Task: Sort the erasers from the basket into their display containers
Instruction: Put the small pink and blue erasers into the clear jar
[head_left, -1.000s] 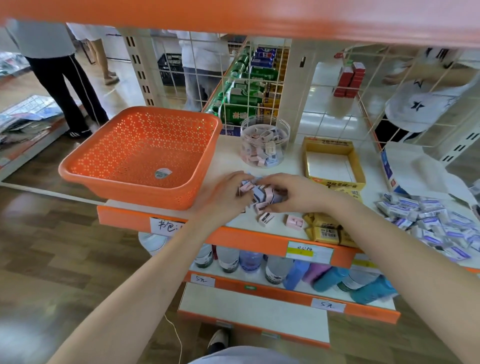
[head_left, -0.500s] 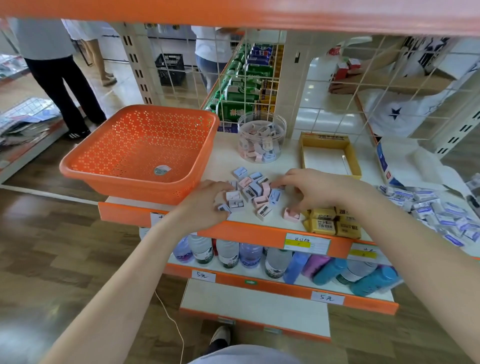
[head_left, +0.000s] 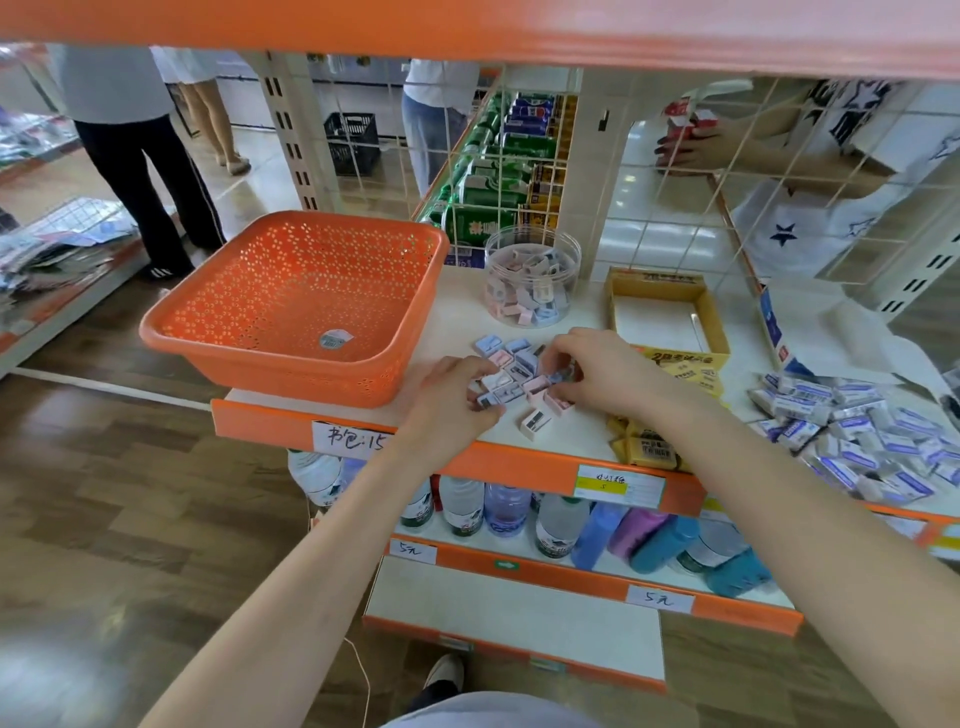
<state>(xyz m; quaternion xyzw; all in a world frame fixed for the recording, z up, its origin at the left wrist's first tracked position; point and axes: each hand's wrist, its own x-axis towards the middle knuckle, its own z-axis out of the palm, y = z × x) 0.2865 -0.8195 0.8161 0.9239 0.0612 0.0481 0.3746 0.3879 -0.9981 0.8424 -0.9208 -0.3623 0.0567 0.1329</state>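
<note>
A pile of small pink and blue erasers (head_left: 519, 366) lies on the white shelf (head_left: 566, 441), just right of the orange basket (head_left: 291, 306). The basket holds nothing but a sticker. My left hand (head_left: 449, 402) curls its fingers round erasers at the pile's left edge. From the right, my right hand (head_left: 602, 374) pinches an eraser with thumb and fingertips. One pink eraser (head_left: 535, 422) lies loose at the front. Behind the pile stands a clear round jar (head_left: 531, 275) partly filled with the same erasers, with an empty yellow display box (head_left: 665, 312) beside it.
Yellow-wrapped erasers (head_left: 644, 444) lie by my right wrist, and a heap of white-and-blue wrapped erasers (head_left: 857, 436) covers the shelf's right end. A wire grid backs the shelf; people stand beyond it. Bottles fill the shelf below (head_left: 519, 512). An orange shelf overhangs above.
A second ago both hands cupped the erasers together; then they parted and the erasers lay spread out. Now both hands have closed in on the pile again.
</note>
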